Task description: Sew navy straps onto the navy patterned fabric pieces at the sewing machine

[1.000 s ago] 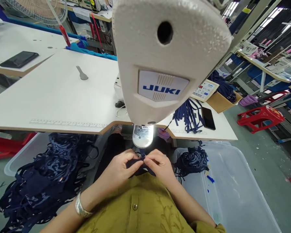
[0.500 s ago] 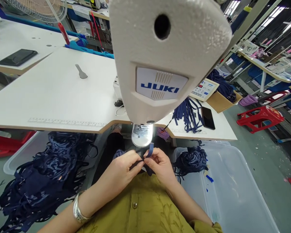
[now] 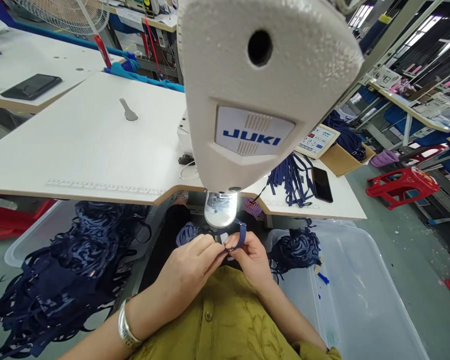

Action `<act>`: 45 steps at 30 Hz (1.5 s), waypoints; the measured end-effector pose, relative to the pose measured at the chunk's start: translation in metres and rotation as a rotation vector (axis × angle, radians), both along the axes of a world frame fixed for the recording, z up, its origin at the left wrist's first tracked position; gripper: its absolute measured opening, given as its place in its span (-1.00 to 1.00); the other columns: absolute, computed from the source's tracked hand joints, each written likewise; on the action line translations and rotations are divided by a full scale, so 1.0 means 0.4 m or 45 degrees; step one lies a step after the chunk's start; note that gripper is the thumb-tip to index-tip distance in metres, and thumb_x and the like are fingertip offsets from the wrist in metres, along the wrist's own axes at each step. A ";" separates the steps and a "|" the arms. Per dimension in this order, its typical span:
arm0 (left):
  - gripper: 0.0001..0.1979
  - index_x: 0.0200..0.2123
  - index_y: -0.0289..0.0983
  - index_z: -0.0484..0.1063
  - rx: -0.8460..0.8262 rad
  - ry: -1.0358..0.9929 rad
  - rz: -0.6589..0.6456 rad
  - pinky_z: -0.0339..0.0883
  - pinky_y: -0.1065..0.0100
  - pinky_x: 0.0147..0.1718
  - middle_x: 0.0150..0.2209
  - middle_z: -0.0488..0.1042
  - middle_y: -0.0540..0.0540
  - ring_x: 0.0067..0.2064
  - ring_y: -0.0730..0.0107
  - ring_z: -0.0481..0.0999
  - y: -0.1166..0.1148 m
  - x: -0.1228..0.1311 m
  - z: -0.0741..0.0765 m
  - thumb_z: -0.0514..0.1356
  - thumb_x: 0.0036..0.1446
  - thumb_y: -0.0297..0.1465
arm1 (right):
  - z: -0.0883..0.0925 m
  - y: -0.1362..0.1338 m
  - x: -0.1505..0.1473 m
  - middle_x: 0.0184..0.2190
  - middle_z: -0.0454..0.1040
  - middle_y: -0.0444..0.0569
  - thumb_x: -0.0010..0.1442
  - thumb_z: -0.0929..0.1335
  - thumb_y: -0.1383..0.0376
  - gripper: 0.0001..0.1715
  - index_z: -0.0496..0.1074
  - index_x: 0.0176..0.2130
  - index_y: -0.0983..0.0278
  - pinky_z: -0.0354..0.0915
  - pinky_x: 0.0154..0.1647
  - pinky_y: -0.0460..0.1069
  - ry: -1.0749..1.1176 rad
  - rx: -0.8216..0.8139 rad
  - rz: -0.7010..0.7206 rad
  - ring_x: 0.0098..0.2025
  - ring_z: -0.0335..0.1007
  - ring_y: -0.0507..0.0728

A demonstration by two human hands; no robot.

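Observation:
A narrow navy strap point(image 3: 242, 234) loops up between my two hands, just below the lit needle area point(image 3: 220, 207) of the JUKI sewing machine point(image 3: 262, 85). My left hand point(image 3: 189, 262) is closed, its fingertips pinching the strap's fabric from the left. From the right, my right hand point(image 3: 253, 260) pinches the strap between thumb and fingers. A small white tag point(image 3: 223, 238) shows between the hands. Dark blue fabric point(image 3: 187, 234) lies on the lap behind my left hand.
Navy straps fill a bin at the left point(image 3: 67, 270). The clear bin point(image 3: 363, 285) at the right holds a strap bundle point(image 3: 298, 247). On the white table point(image 3: 85, 145) are a grey tool point(image 3: 128, 110), cut straps point(image 3: 290, 180) and a phone point(image 3: 322, 184). A red stool point(image 3: 405, 185) stands farther right.
The strap loop stands higher and farther right, and a white tag now shows between the fingers. My left hand has turned slightly, with its fingers more curled. The view has shifted a little.

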State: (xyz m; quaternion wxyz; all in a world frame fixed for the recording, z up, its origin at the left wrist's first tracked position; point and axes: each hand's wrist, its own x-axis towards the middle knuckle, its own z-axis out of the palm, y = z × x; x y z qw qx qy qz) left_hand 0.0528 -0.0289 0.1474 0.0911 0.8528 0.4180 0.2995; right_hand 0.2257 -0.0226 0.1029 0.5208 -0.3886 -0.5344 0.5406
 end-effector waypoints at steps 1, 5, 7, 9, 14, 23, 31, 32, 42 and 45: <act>-0.85 -0.22 -0.28 0.38 0.052 0.020 0.007 0.22 0.43 -0.50 -0.46 0.31 0.03 -0.45 0.47 0.32 -0.001 0.001 0.001 0.02 0.31 -0.42 | -0.001 -0.001 0.001 -0.33 0.50 -0.12 0.12 0.44 0.26 -0.88 0.44 -0.28 0.18 0.34 -0.14 0.00 -0.013 0.032 0.005 -0.24 0.42 0.07; -0.86 -0.14 -0.30 0.35 0.176 0.055 0.012 0.25 0.41 -0.49 -0.44 0.35 0.01 -0.43 0.45 0.34 -0.010 0.000 0.001 0.03 0.30 -0.45 | -0.002 -0.005 0.000 -0.36 0.50 -0.11 0.09 0.46 0.26 -0.86 0.42 -0.36 0.19 0.37 -0.17 0.03 -0.041 0.092 -0.049 -0.27 0.43 0.09; -0.85 -0.11 -0.30 0.33 0.183 0.057 0.003 0.29 0.41 -0.45 -0.41 0.37 -0.01 -0.40 0.45 0.36 -0.014 -0.003 -0.001 0.03 0.29 -0.45 | -0.002 -0.006 0.000 -0.39 0.51 -0.10 0.10 0.45 0.26 -0.86 0.40 -0.41 0.20 0.38 -0.19 0.04 -0.054 0.097 -0.075 -0.29 0.44 0.10; -0.84 -0.09 -0.29 0.33 0.156 0.059 -0.002 0.31 0.41 -0.42 -0.38 0.38 -0.02 -0.37 0.45 0.38 -0.017 -0.005 0.000 0.03 0.30 -0.45 | -0.002 -0.006 0.000 -0.40 0.52 -0.10 0.11 0.44 0.27 -0.87 0.41 -0.42 0.20 0.38 -0.20 0.06 -0.070 0.112 -0.085 -0.30 0.45 0.10; -0.79 -0.02 -0.33 0.31 0.087 0.078 0.001 0.29 0.39 -0.42 -0.38 0.37 -0.03 -0.37 0.42 0.37 -0.018 -0.004 0.004 0.03 0.30 -0.45 | -0.004 -0.005 0.000 -0.42 0.53 -0.10 0.12 0.44 0.27 -0.86 0.41 -0.44 0.19 0.40 -0.20 0.07 -0.095 0.126 -0.113 -0.31 0.46 0.11; -0.81 -0.30 -0.20 0.39 -0.402 -0.139 -0.033 0.30 0.48 -0.41 -0.38 0.38 0.03 -0.37 0.50 0.41 0.020 -0.003 0.051 0.00 0.32 -0.36 | 0.057 0.026 0.007 -0.42 0.49 -0.15 0.09 0.44 0.32 -0.93 0.44 -0.37 0.21 0.30 -0.31 -0.05 -0.058 -0.072 0.003 -0.38 0.38 0.04; -0.78 -0.11 -0.26 0.37 0.202 0.079 0.181 0.39 0.28 -0.21 -0.21 0.47 -0.11 -0.19 0.31 0.47 0.112 -0.027 0.067 0.00 0.32 -0.32 | 0.113 0.109 -0.045 -0.55 0.22 -0.23 0.12 0.39 0.23 -0.87 0.38 -0.36 0.24 0.10 -0.43 -0.09 -0.350 -0.042 -0.189 -0.48 0.12 0.00; -0.79 -0.08 -0.27 0.37 0.304 0.093 0.168 0.37 0.26 -0.13 -0.16 0.48 -0.12 -0.15 0.31 0.47 0.116 -0.032 0.061 0.00 0.32 -0.36 | 0.113 0.112 -0.050 -0.54 0.20 -0.23 0.14 0.37 0.22 -0.87 0.38 -0.35 0.24 0.10 -0.43 -0.09 -0.388 -0.025 -0.197 -0.47 0.09 0.00; -0.67 0.10 -0.26 0.34 0.571 0.057 0.126 0.10 0.31 0.06 -0.04 0.56 -0.08 0.07 0.38 0.44 0.070 -0.020 -0.030 0.08 0.28 -0.46 | 0.107 0.144 -0.062 -0.35 0.21 -0.20 0.10 0.37 0.31 -0.73 0.26 -0.17 0.17 0.19 -0.31 -0.11 0.102 -0.256 -0.033 -0.38 0.17 -0.02; -0.62 0.15 -0.11 0.30 0.489 0.082 0.153 0.09 0.29 0.03 -0.01 0.55 -0.02 0.07 0.39 0.45 0.067 -0.025 -0.059 0.03 0.30 -0.47 | 0.113 0.160 -0.059 -0.41 0.17 -0.23 0.09 0.36 0.32 -0.81 0.25 -0.27 0.20 0.17 -0.31 -0.12 0.079 -0.241 -0.043 -0.39 0.14 -0.02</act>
